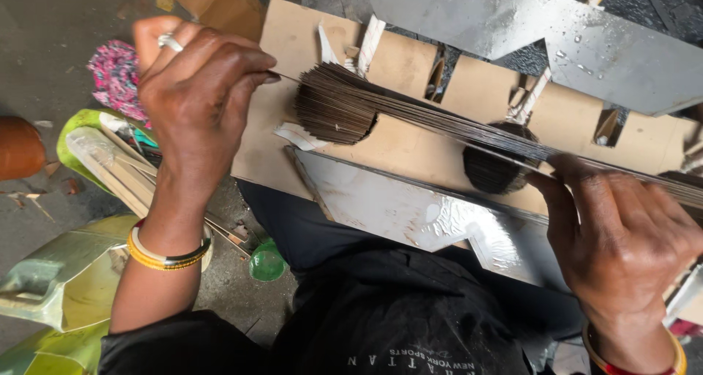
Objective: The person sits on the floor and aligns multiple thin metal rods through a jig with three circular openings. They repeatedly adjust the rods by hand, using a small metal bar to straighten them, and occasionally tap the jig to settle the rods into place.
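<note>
Soft daylight, metal glare, sharp focus.

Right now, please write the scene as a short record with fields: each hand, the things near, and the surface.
left hand: left hand pinches the end of one thin dark strip
right hand: right hand presses on the bundle of thin dark strips
surface: cardboard board across the lap, with round cut-outs
metal: shiny metal sheets above and below the bundle
wrists: yellow bangles
</note>
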A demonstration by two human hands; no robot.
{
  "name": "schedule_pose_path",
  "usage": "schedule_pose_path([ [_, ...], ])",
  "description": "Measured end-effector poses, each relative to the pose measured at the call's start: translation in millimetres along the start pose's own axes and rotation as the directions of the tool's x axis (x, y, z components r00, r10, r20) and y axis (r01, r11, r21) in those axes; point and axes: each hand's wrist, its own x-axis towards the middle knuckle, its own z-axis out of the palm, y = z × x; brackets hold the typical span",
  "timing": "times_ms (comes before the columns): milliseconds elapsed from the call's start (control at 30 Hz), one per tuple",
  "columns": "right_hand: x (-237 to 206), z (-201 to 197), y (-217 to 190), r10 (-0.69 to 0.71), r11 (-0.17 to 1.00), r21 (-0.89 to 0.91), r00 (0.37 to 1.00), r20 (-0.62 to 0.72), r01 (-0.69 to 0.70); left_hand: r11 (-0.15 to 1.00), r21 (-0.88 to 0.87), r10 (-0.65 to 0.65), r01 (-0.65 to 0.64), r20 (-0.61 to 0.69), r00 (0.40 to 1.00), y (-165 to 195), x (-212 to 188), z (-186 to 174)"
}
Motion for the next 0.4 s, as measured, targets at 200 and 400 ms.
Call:
schedule_pose_path([
  [200, -7.5, 5.4, 18.5, 0.084, 0.992, 0.106, 0.988, -0.132, -0.07, 0.994, 0.09, -0.066, 0.065, 0.009, 0.998, 19.3, -17.7, 5.9],
  [400, -32.5, 13.0, 27.1, 0.161, 0.976, 0.181, 0.965, -0.208, -0.124, 0.961, -0.183, -0.198, 0.206, 0.061, 0.978, 20.1, -43.4, 26.0],
])
